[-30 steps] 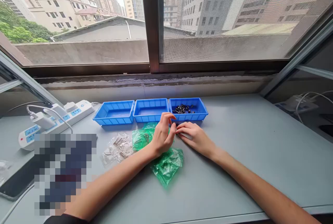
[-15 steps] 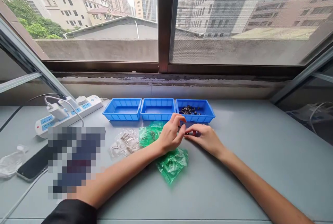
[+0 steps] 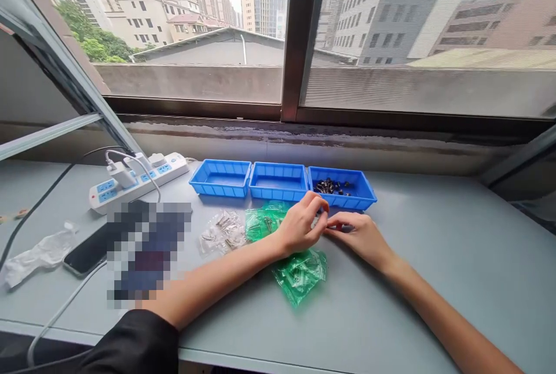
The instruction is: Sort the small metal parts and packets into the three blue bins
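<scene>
My left hand [image 3: 303,223] is closed, thumb and fingers curled together just in front of the right blue bin [image 3: 367,194]. Close beside it, my right hand [image 3: 358,235] pinches with thumb and forefinger near the left fingertips. Whatever sits between the fingers is too small and hidden to name. Small dark metal-looking parts [image 3: 330,187] lie in the right bin. Beneath and beside my left forearm are green plastic bags [image 3: 300,275] with small parts in them. A clear bag of metal pins [image 3: 223,230] lies left of these.
Two more blue bins [image 3: 278,193] stand in line to the left. A power strip [image 3: 139,183] with plugs and cables, a phone [image 3: 84,255], a blurred-out item [image 3: 152,252] and a crumpled clear bag [image 3: 43,252] occupy the left side. The window [image 3: 195,84] rises behind.
The camera view has turned a little, so the scene sits further right and tilts slightly. Both hands stay together in front of the right bin, fingers still pinched.
</scene>
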`<state>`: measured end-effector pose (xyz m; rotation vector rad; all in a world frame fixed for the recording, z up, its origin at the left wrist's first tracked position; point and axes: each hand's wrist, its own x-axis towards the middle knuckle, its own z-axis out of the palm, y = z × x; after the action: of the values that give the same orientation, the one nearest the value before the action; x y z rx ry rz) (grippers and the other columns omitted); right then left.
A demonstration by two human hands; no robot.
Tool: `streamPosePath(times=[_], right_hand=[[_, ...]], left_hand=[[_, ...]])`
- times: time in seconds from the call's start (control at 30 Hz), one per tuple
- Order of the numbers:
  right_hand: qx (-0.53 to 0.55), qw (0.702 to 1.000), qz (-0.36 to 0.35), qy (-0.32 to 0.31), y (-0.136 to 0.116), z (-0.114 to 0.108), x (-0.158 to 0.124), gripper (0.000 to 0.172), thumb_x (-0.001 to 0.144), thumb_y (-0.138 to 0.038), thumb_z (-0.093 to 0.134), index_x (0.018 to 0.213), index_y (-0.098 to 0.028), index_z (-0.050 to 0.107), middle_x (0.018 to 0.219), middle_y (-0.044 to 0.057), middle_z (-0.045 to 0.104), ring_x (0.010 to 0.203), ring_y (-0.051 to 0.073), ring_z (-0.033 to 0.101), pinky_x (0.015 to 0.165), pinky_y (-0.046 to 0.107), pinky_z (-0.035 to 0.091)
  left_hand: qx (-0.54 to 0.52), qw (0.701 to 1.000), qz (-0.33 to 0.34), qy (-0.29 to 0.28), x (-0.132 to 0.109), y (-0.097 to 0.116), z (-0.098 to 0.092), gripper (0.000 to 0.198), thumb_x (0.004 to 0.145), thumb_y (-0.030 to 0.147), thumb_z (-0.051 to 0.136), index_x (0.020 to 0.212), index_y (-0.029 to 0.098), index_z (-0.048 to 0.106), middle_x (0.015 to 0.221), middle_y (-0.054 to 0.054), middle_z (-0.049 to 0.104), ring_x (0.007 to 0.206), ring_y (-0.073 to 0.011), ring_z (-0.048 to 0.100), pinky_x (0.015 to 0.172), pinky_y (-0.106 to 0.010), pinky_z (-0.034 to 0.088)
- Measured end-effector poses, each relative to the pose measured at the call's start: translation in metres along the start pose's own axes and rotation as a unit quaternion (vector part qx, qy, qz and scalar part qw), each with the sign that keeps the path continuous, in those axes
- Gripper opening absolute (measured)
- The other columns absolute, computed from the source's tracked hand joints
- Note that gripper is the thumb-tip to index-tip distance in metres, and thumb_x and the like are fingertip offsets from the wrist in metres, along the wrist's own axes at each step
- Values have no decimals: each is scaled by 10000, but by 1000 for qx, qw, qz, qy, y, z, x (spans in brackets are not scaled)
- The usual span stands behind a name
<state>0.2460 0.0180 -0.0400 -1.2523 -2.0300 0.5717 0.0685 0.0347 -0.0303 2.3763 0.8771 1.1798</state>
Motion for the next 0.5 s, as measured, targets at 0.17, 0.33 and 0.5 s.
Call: streamPosePath(times=[0.17, 0.33, 0.5], right_hand=[[34, 999, 7, 3, -3, -1, -1, 407, 813, -578, 593, 666, -223, 727, 671, 50, 726, 579, 208, 647, 555, 304, 520], [37, 999, 30, 10, 4, 3, -3, 464, 763, -657, 606, 648, -223, 725, 650, 58, 712, 582, 219, 642, 552, 307, 529], [41, 998, 39, 32, 4, 5, -3, 427, 750, -618, 640, 615, -219, 708, 639, 56, 694, 570, 205, 627, 525, 288, 514]], left_hand=[[9, 1000, -6, -24, -3, -1, 4, 96, 900, 234, 405, 910, 197, 493, 950, -72, 550, 831, -179, 577, 755, -296, 502], [19, 998, -14, -50, -3, 0, 5, 78, 893, 226, 452, 927, 192, 514, 968, -75, 564, 859, -182, 595, 789, -293, 511], [34, 997, -12, -68, -3, 1, 6, 87, 878, 208, 469, 938, 186, 528, 986, -75, 571, 806, -168, 597, 738, -275, 510]])
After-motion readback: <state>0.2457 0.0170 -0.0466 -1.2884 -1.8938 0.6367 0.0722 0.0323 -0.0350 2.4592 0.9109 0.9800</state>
